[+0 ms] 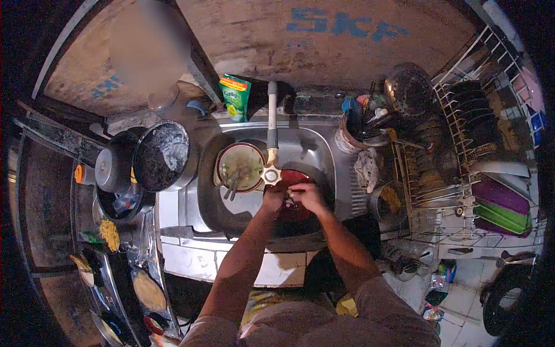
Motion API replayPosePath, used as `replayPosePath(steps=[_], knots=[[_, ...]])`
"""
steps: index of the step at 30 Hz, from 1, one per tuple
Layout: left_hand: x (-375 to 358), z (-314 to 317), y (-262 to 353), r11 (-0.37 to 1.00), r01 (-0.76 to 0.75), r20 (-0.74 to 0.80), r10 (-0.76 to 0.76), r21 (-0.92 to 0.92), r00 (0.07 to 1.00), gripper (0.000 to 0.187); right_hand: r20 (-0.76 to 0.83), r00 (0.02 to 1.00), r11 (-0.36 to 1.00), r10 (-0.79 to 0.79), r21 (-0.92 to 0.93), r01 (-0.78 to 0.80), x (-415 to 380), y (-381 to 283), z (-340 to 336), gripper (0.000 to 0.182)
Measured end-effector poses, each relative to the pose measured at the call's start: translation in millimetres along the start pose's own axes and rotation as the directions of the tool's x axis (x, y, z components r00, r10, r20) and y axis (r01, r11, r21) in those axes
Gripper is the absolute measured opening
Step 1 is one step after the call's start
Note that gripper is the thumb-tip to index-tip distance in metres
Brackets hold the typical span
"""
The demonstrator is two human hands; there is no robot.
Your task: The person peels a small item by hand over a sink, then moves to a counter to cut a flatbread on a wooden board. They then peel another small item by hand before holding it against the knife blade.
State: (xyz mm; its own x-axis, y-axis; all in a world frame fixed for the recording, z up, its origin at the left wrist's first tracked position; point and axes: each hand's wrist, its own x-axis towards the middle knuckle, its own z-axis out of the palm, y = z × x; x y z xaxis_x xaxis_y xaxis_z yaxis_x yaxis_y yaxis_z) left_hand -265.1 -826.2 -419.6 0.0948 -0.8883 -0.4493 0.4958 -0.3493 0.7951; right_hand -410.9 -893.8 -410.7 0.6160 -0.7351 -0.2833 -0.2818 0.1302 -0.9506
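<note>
Both hands are inside the metal sink point(209, 199), close together over a red bowl point(299, 216). My left hand point(275, 200) has its fingers curled inward at the bowl's near left part. My right hand point(308, 198) reaches in from the right, its fingers bent toward the left ones. Something small and pale seems to lie between the fingertips, too small to name. Just above them is the faucet point(272, 173) with its star-shaped knob. Left of the hands, a brown-rimmed bowl point(219, 163) holds cloudy liquid, bits of food and spoons point(232, 184).
Behind the sink stands a green detergent pouch point(235, 98). Pots, including a big dark one point(165, 156), crowd the left. At the right are a utensil container point(348, 136), a crumpled cloth point(367, 169), a pan point(388, 200) and a wire dish rack point(451, 133).
</note>
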Motion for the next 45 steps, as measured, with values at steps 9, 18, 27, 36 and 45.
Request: replayPosePath(steps=[9, 18, 27, 36, 45], knots=[[1, -4, -12, 0.998, -0.062, 0.016, 0.062, 0.003, 0.998, 0.022, -0.016, 1.0, 1.0, 0.018, -0.002, -0.018, -1, 0, 3, 0.024], [-12, 11, 8, 0.975, -0.033, -0.011, 0.031, -0.221, 0.999, 0.02, -0.011, 0.965, 0.846, 0.263, 0.483, -0.225, 10, 14, 4, 0.02], [-17, 14, 15, 0.938, -0.215, -0.071, 0.243, 0.272, 0.967, 0.018, -0.12, 0.867, 0.799, 0.484, 0.464, -0.382, 14, 5, 12, 0.024], [-9, 12, 7, 0.944, 0.085, -0.035, -0.101, -0.32, 0.994, 0.016, -0.227, 0.85, 0.839, 0.476, 0.407, -0.362, 17, -17, 28, 0.021], [-17, 3, 10, 0.8, 0.262, 0.156, -0.211, -0.54, 0.965, 0.02, -0.105, 0.924, 0.896, 0.367, 0.307, -0.321, 21, 10, 12, 0.017]])
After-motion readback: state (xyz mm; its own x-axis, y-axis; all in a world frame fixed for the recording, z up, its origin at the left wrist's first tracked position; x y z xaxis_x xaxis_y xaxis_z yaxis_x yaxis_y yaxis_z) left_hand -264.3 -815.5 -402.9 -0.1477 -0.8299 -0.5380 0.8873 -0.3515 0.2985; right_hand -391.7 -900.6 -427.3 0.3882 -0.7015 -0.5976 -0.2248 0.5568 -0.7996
